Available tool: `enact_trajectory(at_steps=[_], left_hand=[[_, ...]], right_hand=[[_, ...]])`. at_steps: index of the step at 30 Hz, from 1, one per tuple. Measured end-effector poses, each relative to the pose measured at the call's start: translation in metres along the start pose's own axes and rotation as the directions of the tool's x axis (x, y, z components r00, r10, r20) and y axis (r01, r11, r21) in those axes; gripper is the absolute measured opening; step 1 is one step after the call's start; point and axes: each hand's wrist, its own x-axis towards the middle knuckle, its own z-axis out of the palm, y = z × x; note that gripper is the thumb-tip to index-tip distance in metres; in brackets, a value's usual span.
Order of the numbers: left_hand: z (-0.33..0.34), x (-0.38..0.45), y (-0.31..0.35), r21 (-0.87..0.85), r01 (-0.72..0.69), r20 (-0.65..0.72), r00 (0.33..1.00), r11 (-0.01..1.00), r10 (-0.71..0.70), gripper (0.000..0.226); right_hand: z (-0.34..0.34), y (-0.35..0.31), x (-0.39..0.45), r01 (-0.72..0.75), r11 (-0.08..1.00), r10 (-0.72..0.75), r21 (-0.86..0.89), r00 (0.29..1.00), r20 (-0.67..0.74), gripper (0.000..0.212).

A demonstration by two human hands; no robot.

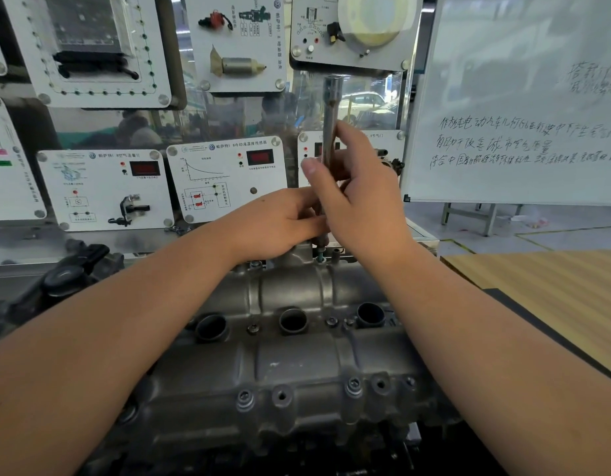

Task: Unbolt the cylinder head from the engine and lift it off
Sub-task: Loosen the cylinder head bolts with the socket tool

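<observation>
A grey metal cylinder head [290, 359] lies across the bottom of the view, with three dark round wells along its middle and several bolts along its near edge. A long shiny socket extension [331, 108] stands upright over the head's far edge. My right hand [359, 197] grips its shaft with thumb and fingers. My left hand [283, 225] holds the tool's lower end, just above a bolt hole [320, 258] at the far edge. The tool's tip is hidden by my fingers.
White training panels with sensors and red displays [225, 176] stand upright just behind the engine. A whiteboard [524, 97] with handwriting stands at the right. A wooden tabletop [551, 293] lies to the right of the engine. Black parts [70, 269] sit at the left.
</observation>
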Motion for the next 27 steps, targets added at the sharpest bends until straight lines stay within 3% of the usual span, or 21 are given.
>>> enact_trajectory(at_steps=[2, 4, 6, 9, 12, 14, 16, 18, 22, 24, 27], left_hand=[[0.0009, 0.0009, 0.0001, 0.01, -0.007, -0.005, 1.0, 1.0, 0.007, 0.008], [0.0019, -0.0008, 0.0016, -0.011, 0.003, 0.005, 1.0, 1.0, -0.003, 0.027], [0.0021, -0.0023, 0.0011, -0.046, 0.007, 0.02, 1.0, 0.999, -0.006, 0.04], [0.0019, -0.0015, -0.0015, -0.043, 0.001, 0.027, 1.0, 0.999, 0.0, 0.026], [0.0004, 0.0003, -0.0025, 0.026, -0.003, 0.005, 1.0, 1.0, 0.002, 0.009], [0.0008, 0.0014, -0.0013, 0.068, -0.014, 0.009, 1.0, 0.998, 0.013, 0.004], [0.0017, 0.0017, -0.0003, 0.079, -0.007, 0.002, 1.0, 0.997, 0.006, 0.018], [0.0024, 0.0017, -0.0013, 0.057, -0.003, 0.006, 1.0, 0.998, 0.002, 0.029], [0.003, -0.0011, -0.0005, -0.051, -0.004, 0.045, 0.999, 0.999, 0.006, 0.038], [0.0022, -0.0016, -0.0015, -0.06, -0.006, 0.05, 0.999, 0.998, 0.009, 0.029], [0.0004, 0.0, -0.0034, -0.001, -0.015, 0.017, 1.0, 1.0, 0.015, 0.008]], right_hand=[[0.0, 0.0, 0.0002, 0.055, 0.998, -0.055, -0.029, 0.998, -0.023, 0.018], [-0.0005, 0.0004, 0.0001, 0.069, 0.995, -0.071, -0.065, 0.997, -0.029, 0.005], [-0.0014, 0.0013, 0.0012, 0.033, 0.998, -0.033, -0.055, 0.999, -0.002, 0.006], [-0.002, -0.0019, 0.0006, -0.066, 0.998, 0.066, -0.005, 0.996, 0.055, 0.042], [-0.0011, -0.0025, -0.0009, -0.032, 0.999, 0.032, 0.002, 0.998, 0.062, 0.05], [-0.0006, -0.0009, -0.0005, 0.017, 1.0, -0.017, -0.004, 0.999, 0.042, 0.038], [-0.0004, 0.0008, 0.001, 0.06, 0.998, -0.06, -0.028, 0.998, 0.006, 0.016], [-0.0007, 0.0014, 0.0014, 0.055, 0.997, -0.055, -0.046, 0.998, -0.002, 0.009], [-0.0017, -0.0009, 0.0007, -0.035, 0.999, 0.036, -0.027, 0.998, 0.047, 0.039], [-0.0011, -0.0031, -0.0007, -0.057, 0.998, 0.058, -0.007, 0.997, 0.056, 0.053], [-0.0004, -0.0015, -0.0012, -0.029, 0.999, 0.028, 0.017, 0.998, 0.049, 0.051]])
